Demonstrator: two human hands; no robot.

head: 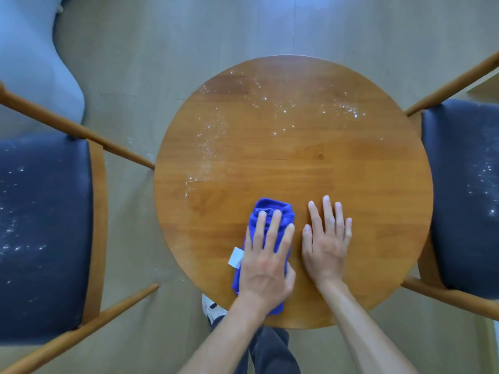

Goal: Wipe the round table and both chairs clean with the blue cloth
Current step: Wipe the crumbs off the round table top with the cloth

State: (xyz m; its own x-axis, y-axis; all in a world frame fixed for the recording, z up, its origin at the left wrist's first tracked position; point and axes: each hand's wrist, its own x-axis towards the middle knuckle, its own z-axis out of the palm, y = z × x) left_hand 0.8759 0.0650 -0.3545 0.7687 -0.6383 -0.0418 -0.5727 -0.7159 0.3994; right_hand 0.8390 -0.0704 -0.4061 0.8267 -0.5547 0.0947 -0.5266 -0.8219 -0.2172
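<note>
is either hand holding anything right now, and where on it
The left hand presses flat on the near part of the cloth. The right hand lies bare on the table.

The round table (351,163) is made of smooth, slightly glossy wood, dusted with white powder from 9 to 1 o'clock. The blue cloth (270,211) looks soft and fuzzy. Both chair seats (46,225) (464,184) are covered in dark matt leather-like material, framed in wood.

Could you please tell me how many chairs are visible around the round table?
2. One chair stands left of the round table, the other chair on its right; both dark seats carry white specks. Each is cut off by the frame edge.
</note>
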